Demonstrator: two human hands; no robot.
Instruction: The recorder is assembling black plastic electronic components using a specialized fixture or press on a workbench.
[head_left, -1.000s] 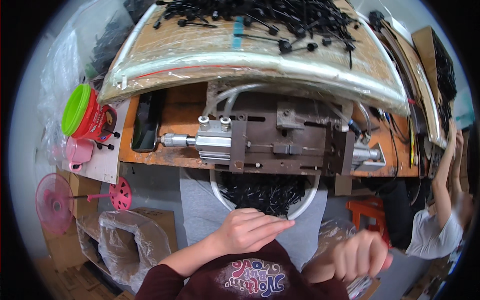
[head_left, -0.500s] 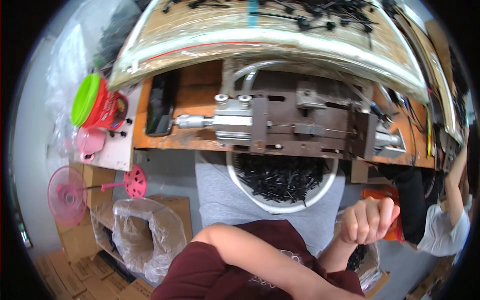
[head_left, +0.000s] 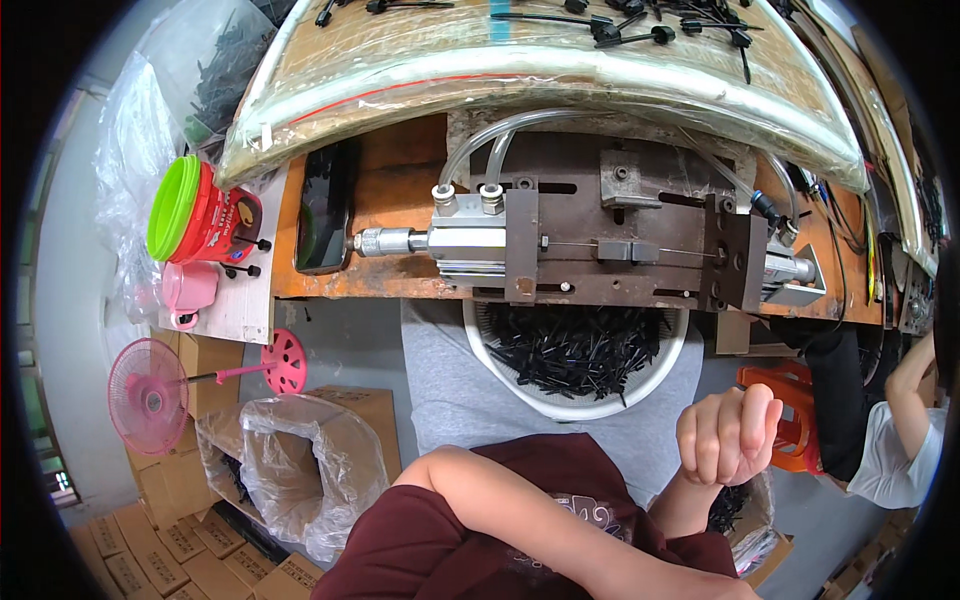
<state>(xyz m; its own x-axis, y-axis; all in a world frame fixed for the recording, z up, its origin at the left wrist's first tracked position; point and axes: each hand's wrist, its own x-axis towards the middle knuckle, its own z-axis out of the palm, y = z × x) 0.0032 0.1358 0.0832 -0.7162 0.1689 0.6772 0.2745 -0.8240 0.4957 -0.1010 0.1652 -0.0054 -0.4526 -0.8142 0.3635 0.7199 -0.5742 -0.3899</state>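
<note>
We count one white basket [head_left: 672,372] of black parts, one phone [head_left: 324,206], one pink fan [head_left: 148,396], one pink cup [head_left: 188,290], one green-lidded tub [head_left: 200,212].

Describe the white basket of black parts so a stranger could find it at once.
Start at the wooden workbench with the metal pneumatic press bolted on its front edge. Directly below the press, on the person's grey-clad lap, sits the white basket. It alone is round, slotted and heaped with small black plastic pieces.

One head-worn fisheye looks steeply down, close over the workbench [head_left: 380,270] edge and lap.
</note>
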